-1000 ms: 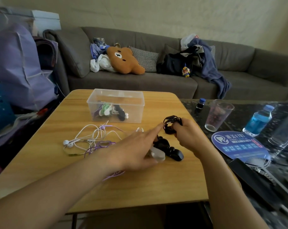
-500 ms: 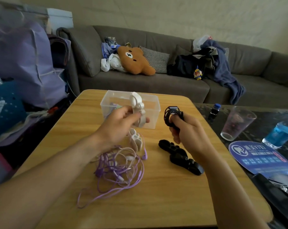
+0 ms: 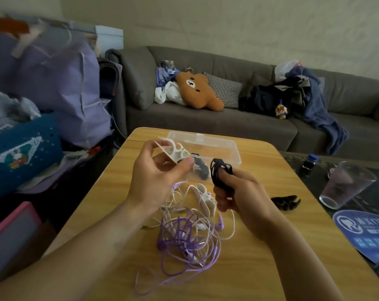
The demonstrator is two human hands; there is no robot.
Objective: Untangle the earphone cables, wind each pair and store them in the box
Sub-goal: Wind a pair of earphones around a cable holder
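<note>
1. Above the near edge of the clear plastic box (image 3: pixel 214 146), the left hand (image 3: pixel 156 177) pinches a white cable winder (image 3: pixel 173 152) between thumb and fingertips, lifted off the counter (image 3: pixel 282 246).
2. Just right of that box's near wall, the right hand (image 3: pixel 240 196) is raised with a coil of black earphone cable (image 3: pixel 220 171) wound round its extended fingers; the other fingers are curled in and the thumb presses on the coil.
3. Inside the box, dark wound earphones (image 3: pixel 200 168) show through the near wall; what else lies in it is too blurred to tell.
4. Nearer than the box, between the two forearms, a tangle of purple earphone cable (image 3: pixel 182 246) and white earphone cable (image 3: pixel 177 198) lies loose on the counter, the strands crossing one another, with a purple earbud (image 3: pixel 220 223) at the tangle's right side.
5. Another white winder (image 3: pixel 207 197) lies on the counter against the tangle's far side, partly hidden by the right hand.
6. Right of the box and nearer, a black winder (image 3: pixel 285 202) lies on the counter by itself.
7. Further right of the box, off the wooden top on a dark surface, stand a clear plastic cup (image 3: pixel 347 184) and a small dark bottle with a blue cap (image 3: pixel 309 164), with a blue printed fan (image 3: pixel 366 231) nearer.
8. Behind the box runs a grey sofa (image 3: pixel 206 120) carrying a brown bear cushion (image 3: pixel 197 90).
</note>
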